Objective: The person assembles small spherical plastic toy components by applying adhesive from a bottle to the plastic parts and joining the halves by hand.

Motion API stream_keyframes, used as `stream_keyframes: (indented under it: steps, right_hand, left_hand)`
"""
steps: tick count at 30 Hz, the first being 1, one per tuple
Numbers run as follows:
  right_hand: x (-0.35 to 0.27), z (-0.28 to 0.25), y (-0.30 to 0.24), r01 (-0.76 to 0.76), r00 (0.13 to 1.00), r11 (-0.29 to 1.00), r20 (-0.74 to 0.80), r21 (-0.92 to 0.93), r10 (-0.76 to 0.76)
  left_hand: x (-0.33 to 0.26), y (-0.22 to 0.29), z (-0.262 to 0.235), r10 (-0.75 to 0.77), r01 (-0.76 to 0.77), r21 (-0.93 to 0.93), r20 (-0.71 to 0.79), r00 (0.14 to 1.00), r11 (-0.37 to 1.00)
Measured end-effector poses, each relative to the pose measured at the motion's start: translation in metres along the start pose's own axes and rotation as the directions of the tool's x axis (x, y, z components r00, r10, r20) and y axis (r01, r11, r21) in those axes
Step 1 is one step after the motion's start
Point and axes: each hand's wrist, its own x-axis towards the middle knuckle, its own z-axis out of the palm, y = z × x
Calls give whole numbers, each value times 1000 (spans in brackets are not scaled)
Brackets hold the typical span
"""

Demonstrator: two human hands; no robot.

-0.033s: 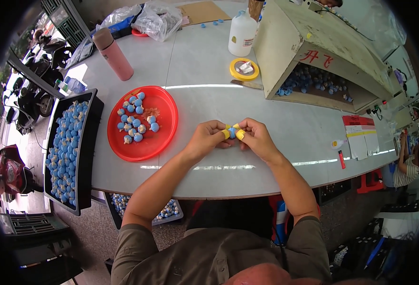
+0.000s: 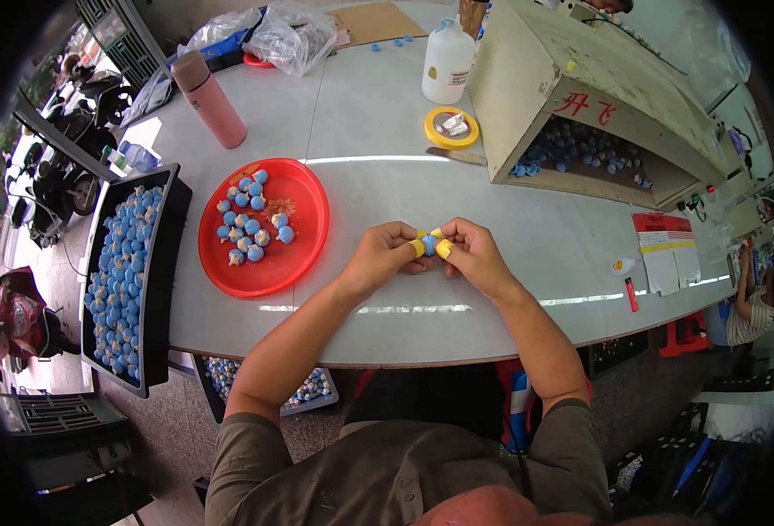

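Over the grey table, my left hand (image 2: 383, 257) and my right hand (image 2: 477, 257) meet fingertip to fingertip. Between them they pinch a small blue ball-like piece (image 2: 429, 245), which the fingers partly cover. Yellow wraps sit on the thumb and index fingertips of both hands. To the left of my left hand lies a round red plate (image 2: 304, 254). On it are several blue balls (image 2: 253, 227) with pale, beige patches, and some brownish crumbs.
A black crate (image 2: 155, 351) full of similar balls stands at the left. Farther back are a pink bottle (image 2: 216, 110), a white jug (image 2: 447, 66), yellow tape roll (image 2: 463, 139) and a knife (image 2: 457, 156). A beige box (image 2: 514, 105) with blue pieces inside stands at right, beyond a red glue tube (image 2: 631, 295).
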Motion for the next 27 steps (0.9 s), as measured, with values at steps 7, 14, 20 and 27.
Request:
stream_keyframes:
  steps: [7,14,20,27]
  right_hand:
    - [0,1,1,20,1000,999,15,-49,-20]
    - [0,1,5,57,998,994,26,-88,-55]
    - [2,3,9,76,997,994,9,-81,-75]
    - [3,4,14,123,992,987,-5,-107,-124]
  left_hand:
    - [1,-3,0,20,-20,23,-7,1000,1000]
    - [4,-11,0,73,-72,34,-26,997,997]
    - [4,-12,1,75,-72,65,-47,996,995]
    - [3,-12,2,84,-81,69,-49,995,994]
